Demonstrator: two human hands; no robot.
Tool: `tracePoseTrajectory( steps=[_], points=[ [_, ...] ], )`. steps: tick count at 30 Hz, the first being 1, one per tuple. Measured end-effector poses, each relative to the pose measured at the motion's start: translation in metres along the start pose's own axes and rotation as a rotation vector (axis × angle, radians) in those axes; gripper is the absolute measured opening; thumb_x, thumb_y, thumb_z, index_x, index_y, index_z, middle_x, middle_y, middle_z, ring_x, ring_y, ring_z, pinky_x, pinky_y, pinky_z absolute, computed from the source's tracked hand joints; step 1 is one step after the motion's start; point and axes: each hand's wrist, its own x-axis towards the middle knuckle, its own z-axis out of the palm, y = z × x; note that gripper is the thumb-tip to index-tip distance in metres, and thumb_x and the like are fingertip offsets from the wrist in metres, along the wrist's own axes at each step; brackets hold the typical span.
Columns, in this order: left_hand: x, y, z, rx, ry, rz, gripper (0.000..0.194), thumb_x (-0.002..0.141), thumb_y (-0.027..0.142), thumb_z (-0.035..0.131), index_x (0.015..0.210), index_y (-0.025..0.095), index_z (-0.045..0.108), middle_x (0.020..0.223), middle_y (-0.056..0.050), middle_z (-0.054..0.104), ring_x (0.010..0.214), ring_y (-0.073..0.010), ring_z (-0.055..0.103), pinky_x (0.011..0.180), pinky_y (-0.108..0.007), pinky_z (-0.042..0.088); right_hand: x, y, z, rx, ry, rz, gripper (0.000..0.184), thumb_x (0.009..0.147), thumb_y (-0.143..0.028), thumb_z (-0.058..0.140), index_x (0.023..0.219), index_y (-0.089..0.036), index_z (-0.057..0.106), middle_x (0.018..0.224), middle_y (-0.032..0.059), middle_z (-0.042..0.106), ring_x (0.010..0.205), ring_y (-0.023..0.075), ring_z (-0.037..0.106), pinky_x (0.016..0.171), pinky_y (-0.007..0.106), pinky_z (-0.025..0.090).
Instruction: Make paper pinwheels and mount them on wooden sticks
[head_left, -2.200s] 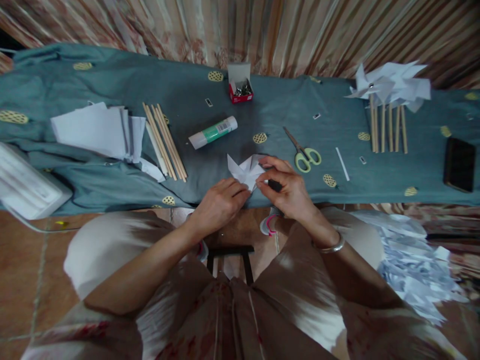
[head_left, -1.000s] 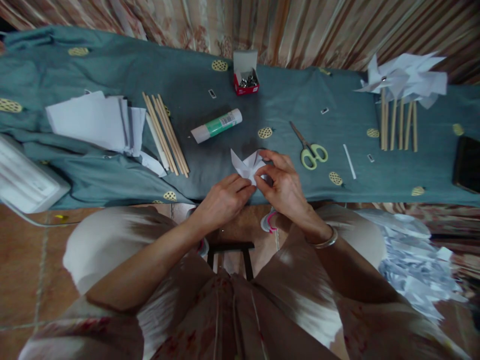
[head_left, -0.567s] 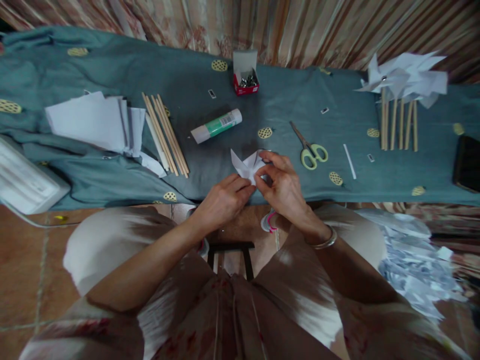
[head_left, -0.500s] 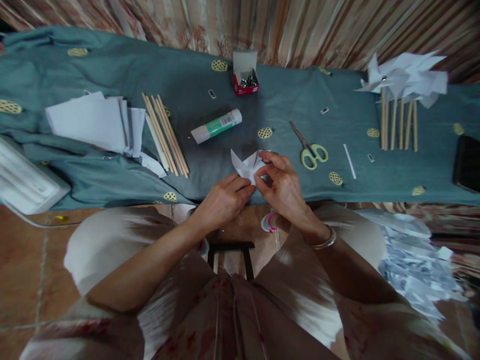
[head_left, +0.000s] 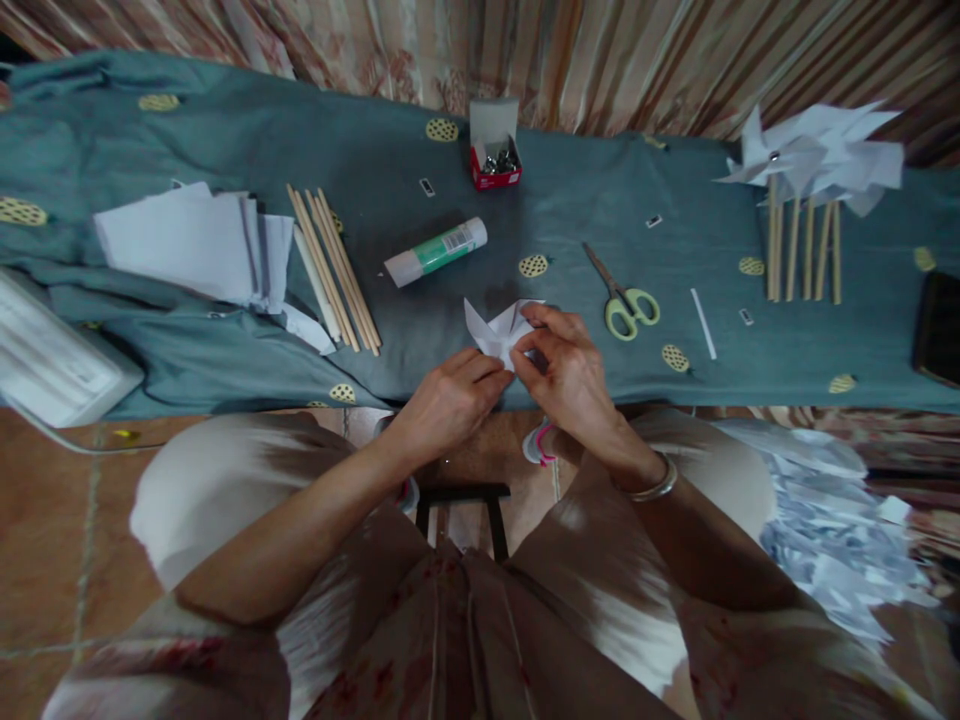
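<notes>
Between my hands, close to the table's front edge, is a white paper pinwheel (head_left: 496, 332) with a pointed blade standing up on its left. My left hand (head_left: 456, 395) has its fingers closed on the pinwheel's lower edge. Thumb and fingers of my right hand (head_left: 561, 365) pinch its right side and middle; the fingertips partly cover the folds. A glue stick (head_left: 439, 252) with a green label lies beyond them to the left. To the right lie scissors (head_left: 626, 305) with pale green handles.
Wooden sticks (head_left: 337, 270) and a stack of paper (head_left: 180, 245) lie left. A red box of metal pins (head_left: 495, 165) stands at the back. Finished pinwheels (head_left: 817, 160) on sticks lie far right, near a dark phone (head_left: 937, 325). A paper strip (head_left: 703, 323) rests right of the scissors.
Both hands keep the same hold on the pinwheel. The whole view has shifted very slightly; nothing on the table has visibly moved.
</notes>
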Motion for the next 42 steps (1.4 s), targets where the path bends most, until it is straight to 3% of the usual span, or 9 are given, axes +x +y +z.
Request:
tracePoseTrajectory(
  steps=[4, 10, 23, 34, 42],
  points=[
    [0.0003, 0.0006, 0.0004, 0.005, 0.011, -0.003, 0.02, 0.098, 0.017, 0.048, 0.096, 0.011, 0.068, 0.091, -0.008, 0.068, 0.084, -0.0189, 0.062, 0.074, -0.03, 0.055, -0.0007, 0.0, -0.0002, -0.003, 0.044, -0.025, 0.012, 0.09, -0.028, 0.058, 0.088, -0.026, 0.07, 0.122, 0.0058, 0.067, 0.112, 0.0272, 0.06, 0.1, 0.046, 0.05],
    [-0.0012, 0.0002, 0.002, -0.002, 0.002, -0.007, 0.02, 0.098, 0.017, 0.048, 0.099, 0.012, 0.067, 0.091, -0.008, 0.068, 0.085, -0.0185, 0.061, 0.074, -0.029, 0.054, -0.0009, 0.0029, -0.0017, 0.012, -0.006, -0.011, 0.015, 0.092, -0.033, 0.059, 0.091, -0.025, 0.07, 0.126, 0.007, 0.065, 0.119, 0.0294, 0.057, 0.104, 0.048, 0.045],
    [-0.002, 0.0014, 0.0017, 0.051, -0.015, 0.013, 0.02, 0.099, 0.017, 0.047, 0.101, 0.012, 0.065, 0.096, -0.008, 0.068, 0.088, -0.0183, 0.061, 0.078, -0.03, 0.056, -0.0018, 0.0013, -0.0007, 0.062, 0.025, -0.013, 0.022, 0.093, -0.041, 0.055, 0.098, -0.027, 0.071, 0.125, 0.006, 0.066, 0.117, 0.0293, 0.058, 0.103, 0.049, 0.047],
    [-0.001, 0.0029, -0.0005, 0.069, -0.03, 0.016, 0.019, 0.098, 0.015, 0.047, 0.101, 0.012, 0.066, 0.095, -0.009, 0.068, 0.087, -0.0185, 0.061, 0.078, -0.03, 0.056, -0.0011, -0.0019, -0.0028, -0.01, 0.022, -0.055, 0.014, 0.091, -0.027, 0.058, 0.081, -0.025, 0.067, 0.123, 0.0062, 0.067, 0.112, 0.0278, 0.059, 0.098, 0.047, 0.05],
    [-0.0024, 0.002, 0.0016, 0.039, -0.043, -0.004, 0.02, 0.098, 0.015, 0.048, 0.103, 0.011, 0.067, 0.095, -0.009, 0.068, 0.088, -0.0188, 0.062, 0.076, -0.03, 0.057, -0.004, -0.0052, -0.0032, -0.062, 0.006, -0.081, 0.018, 0.094, -0.028, 0.052, 0.085, -0.028, 0.067, 0.129, 0.0037, 0.063, 0.115, 0.0303, 0.057, 0.099, 0.054, 0.047]
  ],
)
